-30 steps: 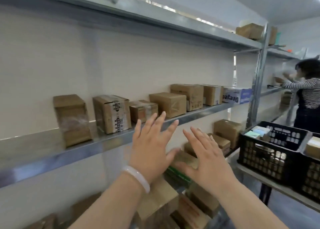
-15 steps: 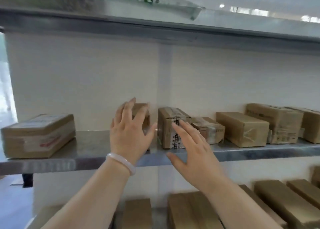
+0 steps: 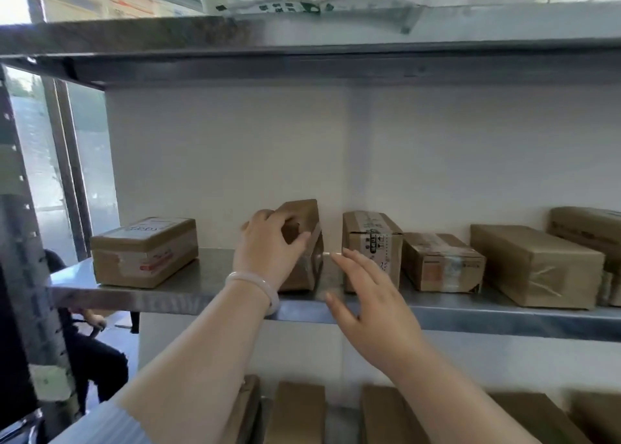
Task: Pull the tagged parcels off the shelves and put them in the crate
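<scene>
Parcels [image 3: 534, 265] on the middle shelf [image 3: 201, 289] number six; left grip [image 3: 265, 252] grasps one, right grip [image 3: 373, 309] released.

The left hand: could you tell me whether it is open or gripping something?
Gripping: the left hand curls fingers and thumb round a brown parcel standing on the shelf.

Left hand [image 3: 268, 247] raised, fingers [image 3: 263, 215] curled round parcel [image 3: 304, 211], right hand [image 3: 373, 316] flat, fingers straight
</scene>
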Tool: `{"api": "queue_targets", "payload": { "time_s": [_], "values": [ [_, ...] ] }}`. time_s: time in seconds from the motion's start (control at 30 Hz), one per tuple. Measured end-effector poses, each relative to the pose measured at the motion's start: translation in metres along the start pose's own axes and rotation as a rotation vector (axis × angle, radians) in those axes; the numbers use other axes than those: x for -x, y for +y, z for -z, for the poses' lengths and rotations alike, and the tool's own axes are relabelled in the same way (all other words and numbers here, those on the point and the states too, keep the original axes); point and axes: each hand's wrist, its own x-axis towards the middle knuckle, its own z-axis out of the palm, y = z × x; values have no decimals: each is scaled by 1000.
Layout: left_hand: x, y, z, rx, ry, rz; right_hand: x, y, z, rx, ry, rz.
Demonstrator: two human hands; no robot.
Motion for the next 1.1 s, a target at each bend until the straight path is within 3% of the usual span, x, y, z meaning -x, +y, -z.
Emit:
{"api": "queue_targets", "payload": {
  "time_s": [0.17, 0.33, 0.43, 0.5, 0.63, 0.77, 0.93, 1.1],
  "values": [
    [21, -17, 17, 347, 225, 96, -10, -10, -12, -267, -14, -98],
    [34, -34, 36, 702, 305, 217, -48, -40, -28, -626, 13, -261],
    [38, -41, 44, 896, 287, 240, -67, -56, -34, -902, -17, -457],
    [39, -47, 46, 967, 191, 265, -72, -61, -41, -962, -41, -498],
    [36, -69, 47, 698, 34, 256, -75, -71, -49, -1019, 22, -418],
    [30, -81, 49, 389, 6, 287, -73, -80, -54, -997, 91, -257],
    [26, -77, 51, 403, -121, 207, -72, -79, -58, -777, 228, -165],
    [15, -65, 52, 567, -253, 315, -73, -76, -53, -700, 230, -132]
  ]
}}
